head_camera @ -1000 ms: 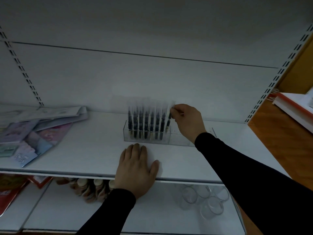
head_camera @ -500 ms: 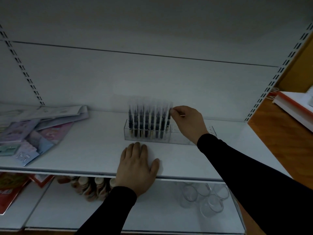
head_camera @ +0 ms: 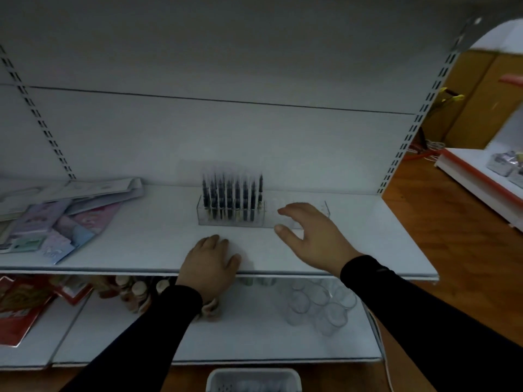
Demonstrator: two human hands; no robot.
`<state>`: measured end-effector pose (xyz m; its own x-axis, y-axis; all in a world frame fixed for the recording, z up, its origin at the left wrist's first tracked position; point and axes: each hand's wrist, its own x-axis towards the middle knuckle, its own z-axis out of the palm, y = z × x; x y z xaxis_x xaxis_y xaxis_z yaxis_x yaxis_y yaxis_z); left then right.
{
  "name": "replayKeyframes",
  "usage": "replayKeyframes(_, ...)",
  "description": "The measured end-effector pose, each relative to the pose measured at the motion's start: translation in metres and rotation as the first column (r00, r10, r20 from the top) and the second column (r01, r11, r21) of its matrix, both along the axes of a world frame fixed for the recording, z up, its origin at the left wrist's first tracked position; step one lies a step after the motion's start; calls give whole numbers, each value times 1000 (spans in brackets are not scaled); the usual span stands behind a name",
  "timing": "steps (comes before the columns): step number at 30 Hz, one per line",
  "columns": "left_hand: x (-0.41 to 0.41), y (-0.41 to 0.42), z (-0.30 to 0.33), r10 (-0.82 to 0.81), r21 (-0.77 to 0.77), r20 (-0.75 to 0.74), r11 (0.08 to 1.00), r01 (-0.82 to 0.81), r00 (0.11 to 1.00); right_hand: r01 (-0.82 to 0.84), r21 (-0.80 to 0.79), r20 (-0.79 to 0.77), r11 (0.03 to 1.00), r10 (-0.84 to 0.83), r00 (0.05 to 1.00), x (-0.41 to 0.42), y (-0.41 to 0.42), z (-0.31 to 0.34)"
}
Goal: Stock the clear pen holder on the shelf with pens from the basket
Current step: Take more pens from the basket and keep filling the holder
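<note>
The clear pen holder (head_camera: 322,208) stands on the white shelf (head_camera: 141,250) near its back wall. A row of dark pens (head_camera: 232,198) in clear sleeves fills its left part; its right part looks bare. My right hand (head_camera: 314,236) hovers open in front of the holder's right half, fingers spread, holding nothing. My left hand (head_camera: 210,263) lies flat on the shelf's front edge, just left of it. The white basket (head_camera: 254,379) shows at the bottom edge, below the shelves; its contents are unclear.
Flat pastel packets (head_camera: 53,222) lie piled on the shelf's left part. On the lower shelf stand small bottles (head_camera: 135,292), red packets (head_camera: 19,309) and several clear cups (head_camera: 319,306). A wooden floor and a red-edged white display (head_camera: 481,176) are at the right.
My right hand has let go of the rightmost pen, which now stands in the holder, and has drawn back and down, open. The camera has tilted down, so the basket has come into view.
</note>
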<state>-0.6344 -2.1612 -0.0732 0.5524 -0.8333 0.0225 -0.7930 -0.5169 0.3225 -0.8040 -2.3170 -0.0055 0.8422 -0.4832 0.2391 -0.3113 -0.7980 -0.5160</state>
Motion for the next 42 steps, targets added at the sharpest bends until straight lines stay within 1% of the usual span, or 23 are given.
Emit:
replayKeyframes(3, -19, 20, 13, 8, 6, -28, 1000, -8, 1000, -13, 13, -48, 1000, 14, 999, -26, 22, -8)
replayKeyframes(6, -39, 43, 19, -20, 5, -10, 1000, 20, 1000, -12, 18, -113, 1000, 14, 993, -53, 44, -20)
replayKeyframes(8, -53, 58, 18, -47, -19, -17, 999, 47, 999, -21, 15, -148, 1000, 23, 989, -71, 59, -30)
replayKeyframes(11, -78, 78, 5, -69, 7, -57, 998, 69, 996, -19, 56, -193, 998, 30, 981, -97, 84, -53)
replayKeyframes(13, -93, 89, -14, -31, 52, -117, 998, 37, 993, -5, 130, -233, 991, 35, 972, -112, 99, -74)
replayKeyframes(15, -105, 97, -38, 8, 133, -178, 991, 16, 984, 17, 198, -288, 980, 41, 957, -123, 111, -99)
replayKeyframes(20, -123, 103, -94, 52, 276, -344, 960, 48, 938, 94, 347, -456, 933, 80, 886, -132, 128, -159)
replayKeyframes(25, -127, 97, -160, 140, 402, -433, 914, 51, 891, 227, 429, -580, 874, 74, 811, -126, 126, -222)
replayKeyframes(28, -131, 91, -207, 189, 464, -493, 883, 73, 849, 302, 471, -619, 829, 67, 783, -122, 123, -260)
replayKeyframes(31, -134, 85, -258, 227, 487, -546, 869, 85, 807, 395, 539, -642, 744, 59, 764, -115, 123, -300)
replayKeyframes(33, -137, 81, -288, 267, 507, -575, 858, 81, 774, 466, 578, -657, 669, 43, 753, -111, 124, -325)
replayKeyframes(35, -138, 75, -310, 290, 520, -574, 851, 67, 766, 551, 598, -678, 582, 0, 735, -105, 127, -349)
replayKeyframes(37, -139, 70, -332, 280, 532, -556, 843, 76, 783, 634, 597, -709, 492, -46, 703, -98, 128, -368)
replayKeyframes(39, -140, 63, -348, 288, 543, -554, 836, 77, 781, 708, 600, -733, 373, -100, 673, -94, 130, -387)
replayKeyframes(41, -144, 57, -360, 302, 549, -552, 833, 66, 777, 749, 617, -736, 242, -159, 658, -93, 131, -403)
replayKeyframes(42, -146, 55, -364, 311, 555, -543, 830, 56, 780, 760, 618, -736, 201, -192, 649, -92, 131, -410)
